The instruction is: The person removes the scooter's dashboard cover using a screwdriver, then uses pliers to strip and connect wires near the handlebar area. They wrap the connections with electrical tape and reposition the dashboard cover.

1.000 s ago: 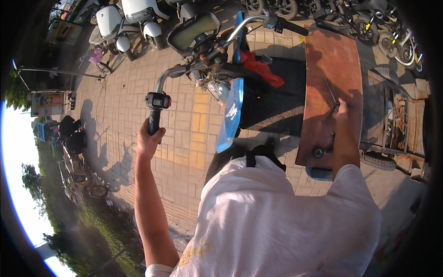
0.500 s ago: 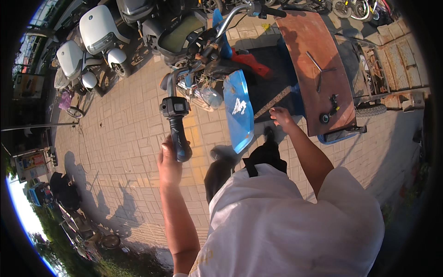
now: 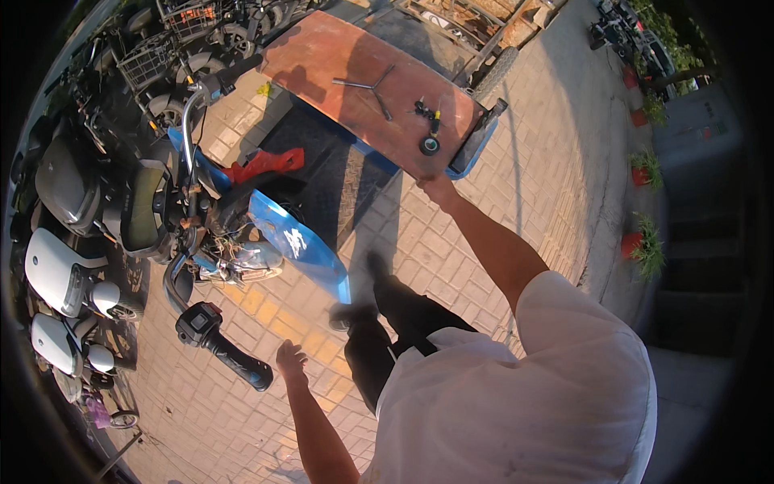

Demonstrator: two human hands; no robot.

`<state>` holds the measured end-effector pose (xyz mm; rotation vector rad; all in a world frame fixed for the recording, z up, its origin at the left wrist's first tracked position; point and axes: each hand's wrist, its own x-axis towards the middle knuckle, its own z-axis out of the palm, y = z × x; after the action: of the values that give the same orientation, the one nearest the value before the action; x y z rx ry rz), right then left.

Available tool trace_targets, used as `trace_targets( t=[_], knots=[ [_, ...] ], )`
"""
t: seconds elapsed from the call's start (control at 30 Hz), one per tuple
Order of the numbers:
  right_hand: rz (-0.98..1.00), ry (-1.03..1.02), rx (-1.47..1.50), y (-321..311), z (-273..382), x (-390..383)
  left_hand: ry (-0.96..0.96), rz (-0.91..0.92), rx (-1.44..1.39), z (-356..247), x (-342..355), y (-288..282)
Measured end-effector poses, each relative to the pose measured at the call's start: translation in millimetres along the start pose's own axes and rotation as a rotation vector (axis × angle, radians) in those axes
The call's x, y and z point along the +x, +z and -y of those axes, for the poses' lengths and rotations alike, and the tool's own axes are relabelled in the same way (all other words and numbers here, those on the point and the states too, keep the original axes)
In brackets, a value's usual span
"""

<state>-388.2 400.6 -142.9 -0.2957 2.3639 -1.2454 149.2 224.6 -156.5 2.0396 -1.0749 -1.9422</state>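
Observation:
My left hand (image 3: 291, 360) is off the handlebar, just right of the black rubber grip (image 3: 242, 363). It is empty, with the fingers loosely apart. My right hand (image 3: 438, 192) is at the near corner of a reddish-brown board (image 3: 322, 68), against its edge. Its fingertips are too small and blurred to show whether they grip the board. On the board lie a Y-shaped socket wrench (image 3: 371, 87), a small black-and-yellow tool (image 3: 435, 121) and a round black object (image 3: 429, 146). The handlebar (image 3: 189, 137) belongs to a vehicle with a blue front panel (image 3: 298, 246).
Loose wires (image 3: 230, 262) hang around the exposed front lamp. A red piece (image 3: 270, 164) lies behind the blue panel. White scooters (image 3: 60, 270) stand at the left, black bikes (image 3: 145, 64) behind them. Potted plants (image 3: 641, 242) line the right side of the paved ground (image 3: 476, 250).
My view has turned to the right. My left hand has come off the handlebar grip. My right hand has moved from beside the board to its near corner.

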Motion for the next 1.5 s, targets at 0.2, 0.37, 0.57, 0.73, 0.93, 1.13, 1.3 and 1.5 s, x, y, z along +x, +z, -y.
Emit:
trace_targets(
  t=[0.2, 0.37, 0.57, 0.73, 0.93, 1.13, 1.3, 1.5],
  knots=[
    [-0.122, 0.193, -0.503, -35.9, -10.9, 105.1, -0.106, -0.079, 0.074, 24.2, 5.3, 11.4],
    [-0.177, 0.105, -0.731, -22.4, -4.2, 134.8, -0.147, -0.124, 0.153, 30.9, 5.6, 31.3],
    [-0.076, 0.114, -0.775, -6.5, -14.0, 153.0, -0.099, -0.051, 0.195, 39.5, -10.7, 56.9],
    [-0.373, -0.131, -0.546, 10.6, -34.7, 128.6, -0.054, -0.018, 0.291, 31.3, -26.2, 66.9],
    [-0.26, -0.067, -0.6, 4.7, -33.4, 106.0, -0.014, 0.022, 0.386, 31.0, -47.4, 54.8],
    [-0.294, 0.029, -0.545, -10.2, -21.3, 128.1, -0.109, -0.023, 0.446, 39.6, -61.4, 37.1],
    [-0.203, 0.112, -0.676, -20.4, -3.8, 140.0, -0.135, -0.023, 0.439, 33.7, -72.0, 41.1],
    [-0.27, 0.002, -0.651, -13.1, 11.1, 182.3, -0.114, -0.018, 0.455, 23.7, -78.4, 53.0]
  ],
)
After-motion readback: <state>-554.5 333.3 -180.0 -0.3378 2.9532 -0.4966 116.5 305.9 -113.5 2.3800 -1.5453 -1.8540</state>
